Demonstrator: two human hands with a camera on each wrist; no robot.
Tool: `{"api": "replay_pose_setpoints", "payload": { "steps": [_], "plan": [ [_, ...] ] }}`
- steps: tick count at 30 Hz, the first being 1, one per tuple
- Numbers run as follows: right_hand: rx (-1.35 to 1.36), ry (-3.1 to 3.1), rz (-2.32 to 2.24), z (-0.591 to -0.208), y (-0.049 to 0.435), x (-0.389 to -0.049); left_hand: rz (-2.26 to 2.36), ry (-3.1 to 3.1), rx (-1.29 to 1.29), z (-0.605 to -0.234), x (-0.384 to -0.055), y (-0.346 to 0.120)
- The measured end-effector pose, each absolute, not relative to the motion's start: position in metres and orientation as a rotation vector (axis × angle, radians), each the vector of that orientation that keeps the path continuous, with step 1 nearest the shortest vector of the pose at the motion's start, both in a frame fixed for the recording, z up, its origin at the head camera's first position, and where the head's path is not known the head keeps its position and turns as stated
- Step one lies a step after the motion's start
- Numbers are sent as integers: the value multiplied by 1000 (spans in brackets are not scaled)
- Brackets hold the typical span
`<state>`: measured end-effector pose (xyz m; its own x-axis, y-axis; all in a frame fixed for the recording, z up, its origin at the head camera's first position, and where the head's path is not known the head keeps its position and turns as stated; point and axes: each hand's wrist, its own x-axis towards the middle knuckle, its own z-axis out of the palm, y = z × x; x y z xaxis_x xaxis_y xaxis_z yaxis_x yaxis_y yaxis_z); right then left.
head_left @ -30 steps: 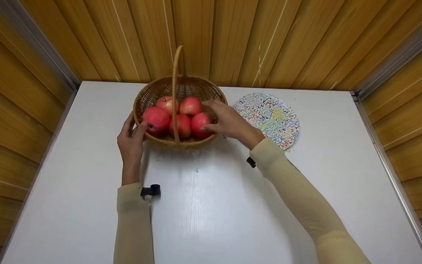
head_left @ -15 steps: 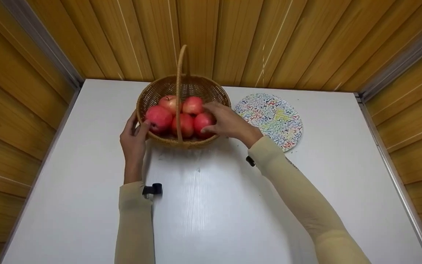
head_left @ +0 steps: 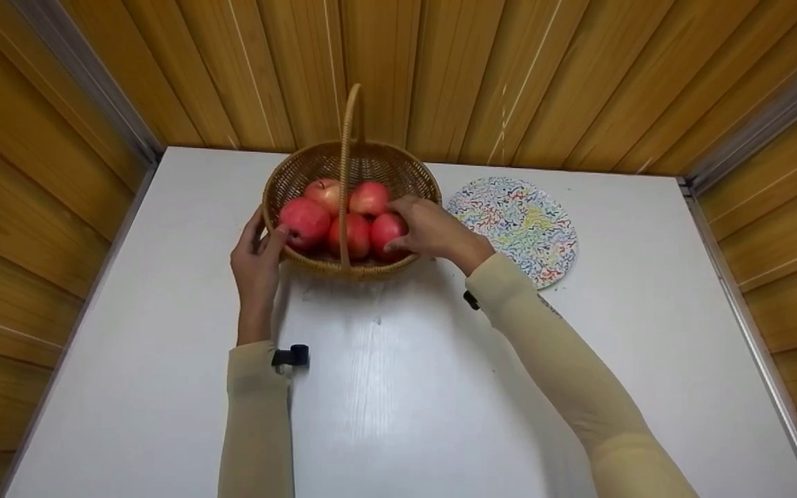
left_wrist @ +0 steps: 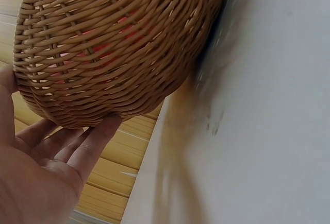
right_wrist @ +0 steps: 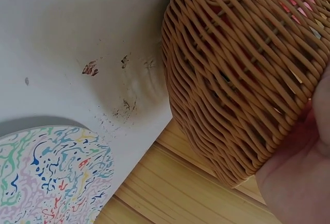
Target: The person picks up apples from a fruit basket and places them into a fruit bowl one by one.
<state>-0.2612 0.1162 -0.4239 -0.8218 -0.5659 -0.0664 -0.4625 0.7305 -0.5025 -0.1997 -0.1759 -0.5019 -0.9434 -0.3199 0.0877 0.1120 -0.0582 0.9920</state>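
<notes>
Near the far edge of the white tabletop (head_left: 398, 415), the left hand (head_left: 257, 270) grips a brown wicker basket (head_left: 398, 168). The right hand (head_left: 436, 232) seemingly clasps a round red apple (head_left: 385, 229), likely firm but slippery, best cupped.

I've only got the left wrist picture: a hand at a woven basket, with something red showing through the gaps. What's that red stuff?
Observer: Apples. The head view shows five red apples in the basket.

Visitor: Oh, nice! And where's the person's other hand? I see just one.

Observer: The right hand grips the basket's right side, with fingertips over the rim.

Visitor: Is anything besides the basket on that white surface?

Observer: Yes, a round, multicoloured board lies on the table, right of the basket in the head view.
</notes>
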Motion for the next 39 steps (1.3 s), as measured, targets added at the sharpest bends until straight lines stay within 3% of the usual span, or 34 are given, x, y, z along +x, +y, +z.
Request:
{"api": "replay_pose_setpoints", "payload": {
  "steps": [39],
  "plan": [
    [-882,2778,-764,-428,119,-256,-2024,-1942,182,-500,-197,-179]
  ]
}}
